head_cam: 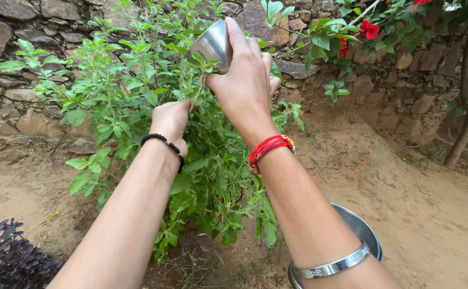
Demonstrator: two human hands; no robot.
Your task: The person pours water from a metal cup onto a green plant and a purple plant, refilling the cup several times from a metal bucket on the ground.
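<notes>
1. Steel cup point(211, 45) held tilted against the green bush point(154, 123), up by the stone wall point(25, 53).
2. Right hand point(244, 80) grip clamped round the cup.
3. Left hand point(171, 119) grip closed on a stem.
4. Risk: cup could slip if the grip loosens; a hard tug may snap the stem.
5. Steel bowl point(359, 230) on the dirt below the right arm.

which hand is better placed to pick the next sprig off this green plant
Left, probably. The left hand is already pinching a stem of the green plant, while the right hand is busy holding the steel cup.
</notes>
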